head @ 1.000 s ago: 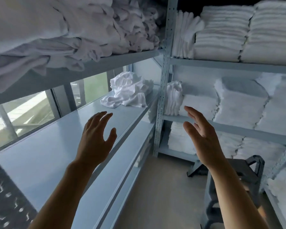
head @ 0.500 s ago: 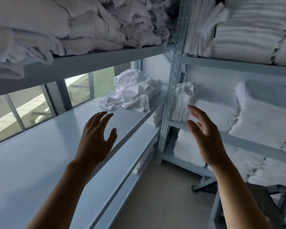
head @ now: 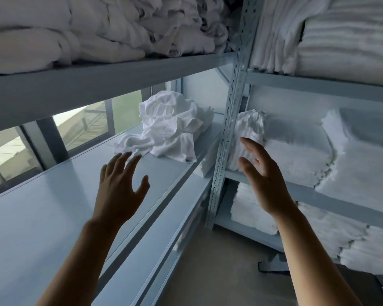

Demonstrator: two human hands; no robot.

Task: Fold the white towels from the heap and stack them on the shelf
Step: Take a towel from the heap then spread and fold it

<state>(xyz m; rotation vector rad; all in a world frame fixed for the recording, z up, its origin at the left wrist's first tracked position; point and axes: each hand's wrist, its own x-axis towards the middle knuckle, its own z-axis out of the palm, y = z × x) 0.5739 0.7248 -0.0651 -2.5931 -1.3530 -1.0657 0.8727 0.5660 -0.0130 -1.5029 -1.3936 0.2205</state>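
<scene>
head view: left hand point(head: 119, 186) and right hand point(head: 263, 180), fingers spread and empty, near towel heap point(head: 170, 133)

Bare left hand point(head: 119, 188), bare right hand point(head: 266, 184) — forearms bare too, long, slim

Daylight comes through windows point(head: 89, 127) behind grey metal shelving point(head: 97, 89) (perforated uprights point(head: 232, 120)), which stands on a pale beige floor point(head: 219, 272).

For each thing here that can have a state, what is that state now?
Heap of crumpled white towels: unfolded, lying on the grey metal shelf.
Left hand: open, holds nothing.
Right hand: open, holds nothing.
White towel stacks at right: folded, piled neatly.
</scene>
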